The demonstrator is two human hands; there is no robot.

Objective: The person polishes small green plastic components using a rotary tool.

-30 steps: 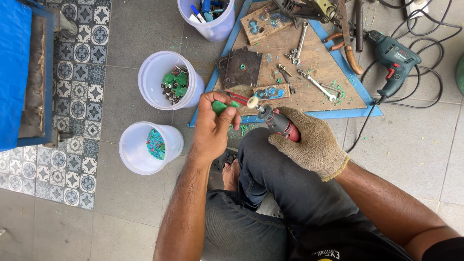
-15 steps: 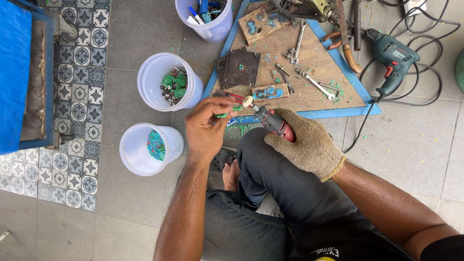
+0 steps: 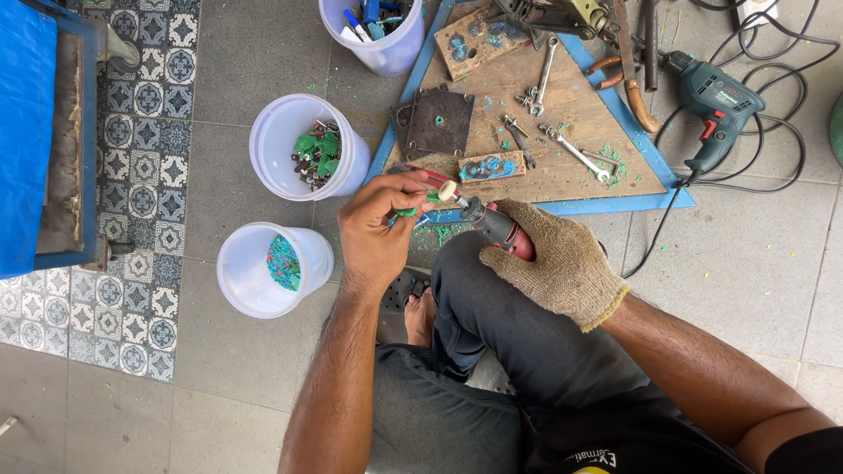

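Left hand (image 3: 379, 230), bare, pinches a small green part (image 3: 406, 211) at frame centre; gloved right hand (image 3: 555, 263) grips a red rotary tool (image 3: 493, 226), its pale tip (image 3: 448, 190) touching the part. Risk, as judged: bare fingertips sit just beside the tip, so a slip could nick them or fling the part toward the white tubs (image 3: 263, 140).

no packages, labels, signs or screens clearly in view

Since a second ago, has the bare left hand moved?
Yes. The left hand has drawn back from the wooden board toward the knee, meeting the rotary tool.
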